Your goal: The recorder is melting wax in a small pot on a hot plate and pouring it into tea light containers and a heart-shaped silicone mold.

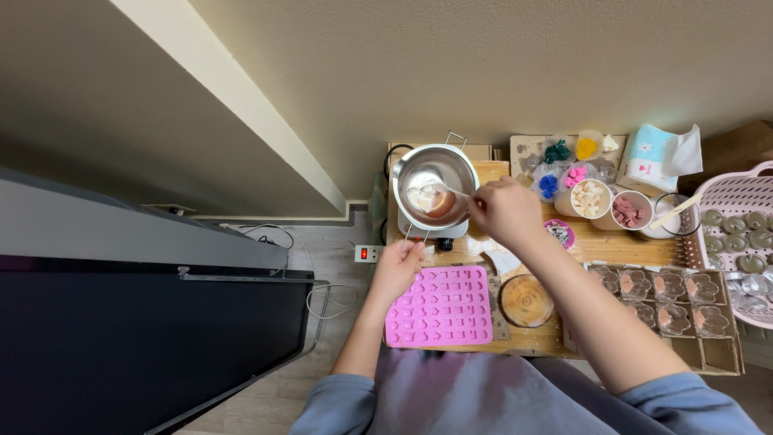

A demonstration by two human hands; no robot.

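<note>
A steel melting pot (433, 173) stands on a small white hot plate (435, 232) at the table's far left, with pale lumps and reddish melt inside. My right hand (505, 211) holds a thin stirrer (448, 190) whose tip reaches into the pot. My left hand (396, 267) grips the pot's wire handle at the near side. Just below lies a pink silicone mould (440, 306) with many small cavities.
A round wooden coaster (527, 300) sits beside the mould. Cups of white and pink chunks (592, 198), coloured bits in bags, a tissue pack (651, 157), a tray of clear heart moulds (668, 302) and a pink basket (739, 242) fill the right. A power strip (366, 253) lies on the floor at left.
</note>
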